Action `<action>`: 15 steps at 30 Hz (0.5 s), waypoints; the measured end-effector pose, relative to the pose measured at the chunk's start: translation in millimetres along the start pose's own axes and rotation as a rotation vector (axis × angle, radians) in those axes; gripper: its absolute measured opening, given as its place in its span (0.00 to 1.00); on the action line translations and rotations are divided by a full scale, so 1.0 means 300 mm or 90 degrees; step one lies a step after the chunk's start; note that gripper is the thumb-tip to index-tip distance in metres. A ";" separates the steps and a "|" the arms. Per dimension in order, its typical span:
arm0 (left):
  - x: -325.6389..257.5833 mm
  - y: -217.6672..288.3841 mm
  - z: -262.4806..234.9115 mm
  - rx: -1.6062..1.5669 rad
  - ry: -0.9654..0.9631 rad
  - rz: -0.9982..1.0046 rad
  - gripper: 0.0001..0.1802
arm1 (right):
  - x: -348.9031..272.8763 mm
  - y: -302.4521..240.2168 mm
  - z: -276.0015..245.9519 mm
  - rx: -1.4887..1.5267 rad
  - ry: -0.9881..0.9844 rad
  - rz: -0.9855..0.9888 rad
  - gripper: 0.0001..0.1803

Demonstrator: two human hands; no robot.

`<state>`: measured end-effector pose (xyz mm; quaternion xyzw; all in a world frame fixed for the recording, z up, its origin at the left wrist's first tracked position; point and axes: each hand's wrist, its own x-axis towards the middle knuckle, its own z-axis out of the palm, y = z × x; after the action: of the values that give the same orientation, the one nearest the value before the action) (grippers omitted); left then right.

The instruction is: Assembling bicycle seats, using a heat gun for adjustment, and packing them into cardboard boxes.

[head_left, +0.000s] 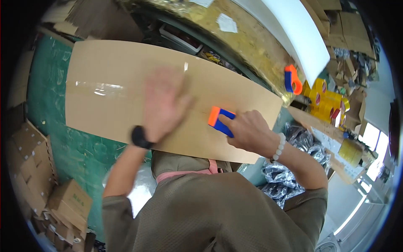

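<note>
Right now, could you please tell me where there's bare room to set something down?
The cardboard looks bare between its left edge and the left hand, above and below the clear tape. Beyond its right end are crowded yellow rolls and plastic bundles.

we look through one wide fisheye lens on the person's head, upright and facing steeply down over the chest. the olive shirt (210, 210) sits nearest us, with the cardboard sheet (205, 90) a little farther out, close and seen from above. our view stretches to the carton (70, 204) at left, yellow rolls (324, 100) at right and the bench (256, 48) on the far side.
</note>
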<state>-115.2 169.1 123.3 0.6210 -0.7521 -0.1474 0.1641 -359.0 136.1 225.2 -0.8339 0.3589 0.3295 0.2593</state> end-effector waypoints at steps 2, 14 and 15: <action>0.014 0.160 0.147 -0.063 -0.057 0.028 0.39 | -0.023 0.047 0.047 0.027 0.063 -0.022 0.29; 0.067 0.224 0.261 0.091 -0.063 0.043 0.39 | -0.681 0.772 0.637 -0.014 -0.002 0.233 0.28; 0.071 0.227 0.265 0.100 -0.060 0.041 0.39 | -0.637 0.810 0.707 0.016 0.040 0.214 0.24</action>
<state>-213.4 162.4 81.8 0.5996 -0.7879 -0.1118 0.0841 -723.3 211.9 180.7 -0.7686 0.5055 0.3374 0.1995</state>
